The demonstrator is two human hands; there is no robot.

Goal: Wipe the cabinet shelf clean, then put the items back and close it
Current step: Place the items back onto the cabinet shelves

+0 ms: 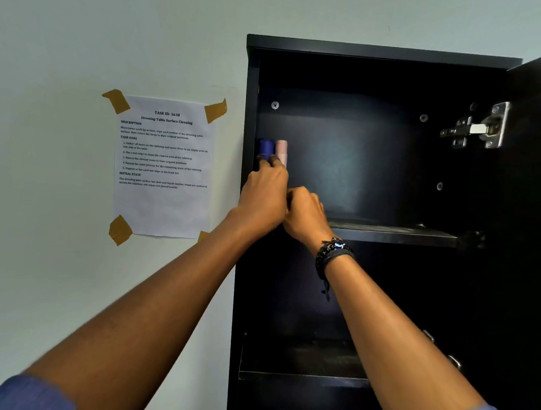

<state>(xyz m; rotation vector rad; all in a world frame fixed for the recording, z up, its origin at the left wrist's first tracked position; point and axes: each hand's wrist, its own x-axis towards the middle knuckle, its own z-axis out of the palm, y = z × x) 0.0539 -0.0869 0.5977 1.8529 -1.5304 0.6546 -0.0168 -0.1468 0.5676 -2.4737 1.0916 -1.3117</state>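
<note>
We have our left hand with fingers clamped on the blue bottle, which stands at the shelf's far left beside the pink bottle. Whether our right hand grips anything, we cannot tell. A nudge could topple the pink one.

matt black cabinet, perhaps laminate; shiny metal hinge.

Shelf free centre & right; two bottles block left corner
</note>
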